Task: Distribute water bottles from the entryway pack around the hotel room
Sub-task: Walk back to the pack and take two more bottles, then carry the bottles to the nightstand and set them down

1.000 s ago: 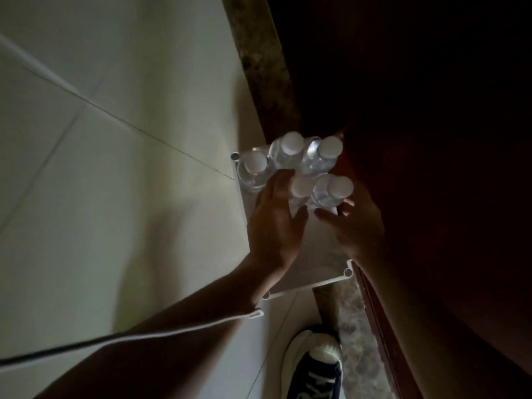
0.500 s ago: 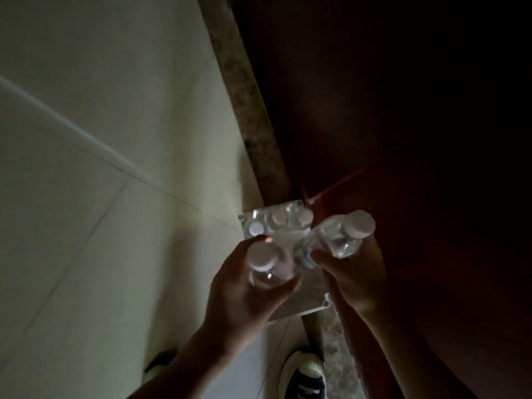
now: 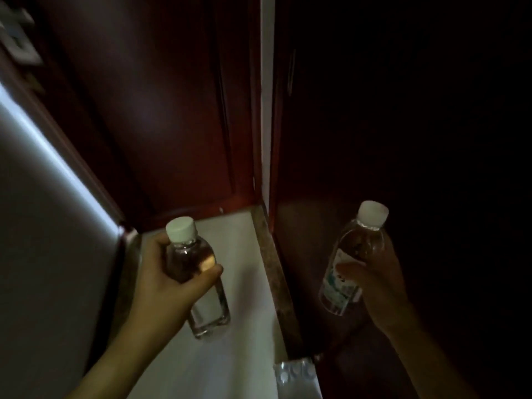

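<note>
My left hand (image 3: 169,280) grips a clear water bottle (image 3: 201,283) with a white cap, held upright over the pale floor. My right hand (image 3: 377,286) holds a second clear bottle (image 3: 349,263) with a white cap and a light label, raised in front of the dark wood on the right. The pack (image 3: 296,375) with the remaining bottles sits on the floor at the bottom edge, below and between my hands; only its top with a few white caps shows.
A dark red wooden door (image 3: 161,110) fills the far middle, with a thin white strip (image 3: 266,96) beside it. A speckled stone threshold (image 3: 273,275) runs along the tiled floor (image 3: 236,355). A pale wall (image 3: 37,226) stands at left. The right side is very dark.
Both hands have lifted a bottle each out of the pack and risen well above it. The view has tilted up from the floor to the door, and the pack has dropped to the bottom edge.
</note>
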Demonstrator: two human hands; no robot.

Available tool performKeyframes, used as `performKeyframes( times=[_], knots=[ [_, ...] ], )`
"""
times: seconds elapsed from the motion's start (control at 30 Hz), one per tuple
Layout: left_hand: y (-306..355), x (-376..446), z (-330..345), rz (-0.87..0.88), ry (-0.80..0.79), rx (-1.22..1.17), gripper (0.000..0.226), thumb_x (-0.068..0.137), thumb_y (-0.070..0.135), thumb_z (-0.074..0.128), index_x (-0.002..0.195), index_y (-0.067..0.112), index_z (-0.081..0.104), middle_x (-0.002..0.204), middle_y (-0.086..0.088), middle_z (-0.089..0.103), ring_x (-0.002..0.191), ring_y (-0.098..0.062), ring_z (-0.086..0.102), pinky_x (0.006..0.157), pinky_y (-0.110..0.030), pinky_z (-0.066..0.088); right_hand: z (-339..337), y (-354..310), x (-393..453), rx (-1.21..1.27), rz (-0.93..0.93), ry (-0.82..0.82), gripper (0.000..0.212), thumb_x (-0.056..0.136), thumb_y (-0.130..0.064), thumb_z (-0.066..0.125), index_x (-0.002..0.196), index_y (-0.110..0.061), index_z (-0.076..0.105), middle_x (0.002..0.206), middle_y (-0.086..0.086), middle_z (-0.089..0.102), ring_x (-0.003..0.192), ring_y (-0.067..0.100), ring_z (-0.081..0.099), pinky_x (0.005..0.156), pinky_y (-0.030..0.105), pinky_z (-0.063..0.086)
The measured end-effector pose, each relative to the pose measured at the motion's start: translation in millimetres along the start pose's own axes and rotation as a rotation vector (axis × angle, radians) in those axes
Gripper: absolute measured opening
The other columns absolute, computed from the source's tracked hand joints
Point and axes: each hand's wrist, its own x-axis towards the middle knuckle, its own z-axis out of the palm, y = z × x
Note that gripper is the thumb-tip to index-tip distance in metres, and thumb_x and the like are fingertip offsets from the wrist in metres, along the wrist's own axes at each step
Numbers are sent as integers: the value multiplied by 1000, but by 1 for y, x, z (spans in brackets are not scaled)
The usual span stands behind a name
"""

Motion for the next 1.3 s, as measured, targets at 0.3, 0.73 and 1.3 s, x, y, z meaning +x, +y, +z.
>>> performKeyframes(
  times=[0.3, 0.73, 1.3],
  knots=[
    [223, 1, -76, 241, 120, -269, 17, 89, -1, 60, 100, 11, 64, 78, 5, 67, 66, 1, 63, 57, -12, 51, -4, -244, -40, 27, -230, -70, 46, 63, -17, 65, 107, -30, 61, 96, 10, 69, 89, 30, 69, 73, 42, 54],
    [277, 49, -93, 246, -266, -351, 14, 79, 29, 73, 92, 25, 69, 79, 4, 71, 76, -17, 70, 68, -35, 57, -20, -321, -117, 111, -317, 268, 25, 75, -13, 72, 99, -15, 63, 73, 4, 67, 62, 22, 67, 59, 38, 54],
    [404, -161, 60, 311, -1279, -732, 16, 89, 4, 59, 90, 18, 68, 81, -5, 69, 59, -24, 70, 50, -29, 57, -88, -380, -511, -59, -494, 1205, 49, 62, -30, 76, 103, -9, 58, 72, 6, 66, 61, 22, 65, 59, 37, 55]
  ],
)
